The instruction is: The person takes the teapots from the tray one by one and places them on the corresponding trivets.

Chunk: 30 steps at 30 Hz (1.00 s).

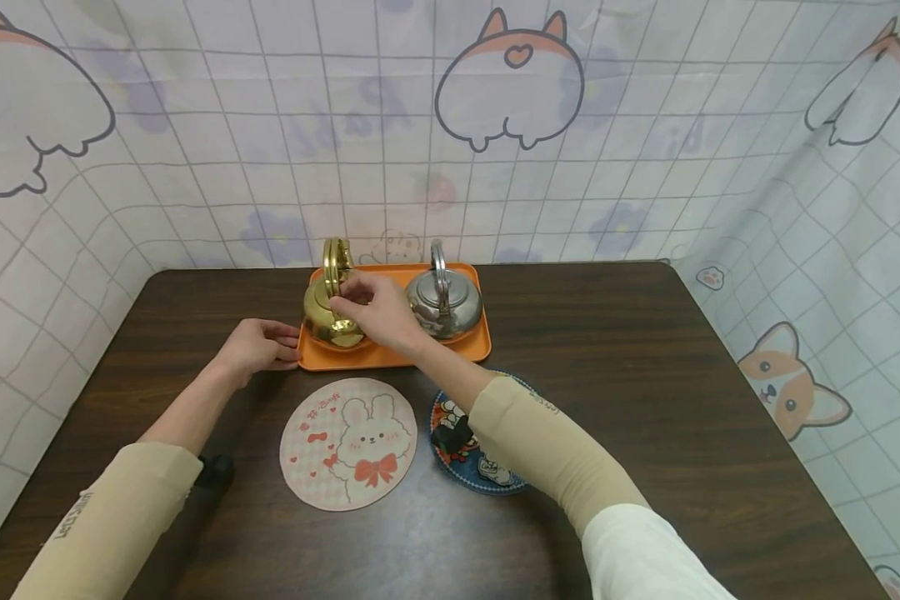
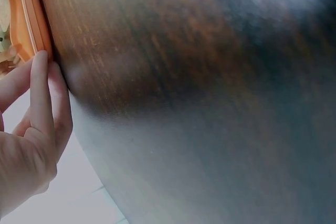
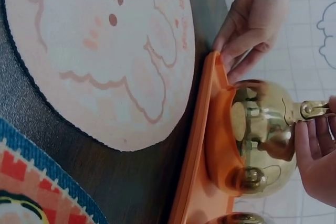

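A shiny gold kettle [image 1: 322, 310] with an upright handle [image 3: 315, 109] sits toward the left side of an orange tray [image 1: 367, 357]. My right hand [image 1: 378, 308] pinches that handle near its lower joint. At the tray's left edge, my left hand [image 1: 255, 348] touches the rim with nearly straight fingers [image 2: 41, 95]. A silver kettle [image 1: 453, 304], handle upright, stands on the right part of the tray, beside my right hand. In the right wrist view, the gold kettle's round body lies between both hands.
A round pink placemat [image 1: 322, 446] with a rabbit lies in front of the tray. Right of it, a round blue patterned mat [image 1: 465, 475] is partly hidden under my right forearm. The dark wooden table [image 1: 645, 375] meets a patterned curtain [image 1: 390, 125] at the back.
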Each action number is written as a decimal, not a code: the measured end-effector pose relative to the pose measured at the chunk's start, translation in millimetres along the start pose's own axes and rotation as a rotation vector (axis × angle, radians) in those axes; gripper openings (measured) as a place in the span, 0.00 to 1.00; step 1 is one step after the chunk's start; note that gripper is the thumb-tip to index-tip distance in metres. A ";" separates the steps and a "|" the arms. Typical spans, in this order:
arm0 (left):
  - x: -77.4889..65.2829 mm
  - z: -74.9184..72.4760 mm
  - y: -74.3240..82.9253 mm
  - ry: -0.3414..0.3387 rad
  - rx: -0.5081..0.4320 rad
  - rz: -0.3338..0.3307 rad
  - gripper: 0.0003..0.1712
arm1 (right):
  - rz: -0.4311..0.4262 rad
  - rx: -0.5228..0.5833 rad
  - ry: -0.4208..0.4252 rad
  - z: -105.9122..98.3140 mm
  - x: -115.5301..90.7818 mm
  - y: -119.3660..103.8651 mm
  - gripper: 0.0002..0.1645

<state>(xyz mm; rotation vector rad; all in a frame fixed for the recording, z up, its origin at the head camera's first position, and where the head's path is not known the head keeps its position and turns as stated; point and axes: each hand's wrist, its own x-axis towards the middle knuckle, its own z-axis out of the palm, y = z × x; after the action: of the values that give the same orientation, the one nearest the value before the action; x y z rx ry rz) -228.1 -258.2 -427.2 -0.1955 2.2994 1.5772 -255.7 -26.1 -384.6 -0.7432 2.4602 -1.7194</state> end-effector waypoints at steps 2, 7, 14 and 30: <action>-0.3 0.4 0.6 -0.002 -0.004 -0.001 0.27 | -0.009 -0.008 0.011 0.3 -1.4 0.4 0.13; -2.4 1.4 1.0 -0.005 -0.006 0.007 0.27 | -0.030 -0.061 0.008 0.9 -4.9 2.6 0.17; 0.2 0.5 -3.6 0.004 0.007 0.016 0.26 | 0.039 0.064 -0.042 6.3 -8.3 7.4 0.19; -4.2 2.6 -0.2 0.014 0.004 0.014 0.26 | 0.079 0.430 0.045 24.5 -14.7 17.0 0.18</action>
<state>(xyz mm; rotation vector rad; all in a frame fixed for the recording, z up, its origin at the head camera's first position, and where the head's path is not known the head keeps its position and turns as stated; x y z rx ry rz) -223.6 -256.2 -426.7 -0.1903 2.3190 1.5828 -241.2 -36.9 -412.5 -0.5551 1.9973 -2.1446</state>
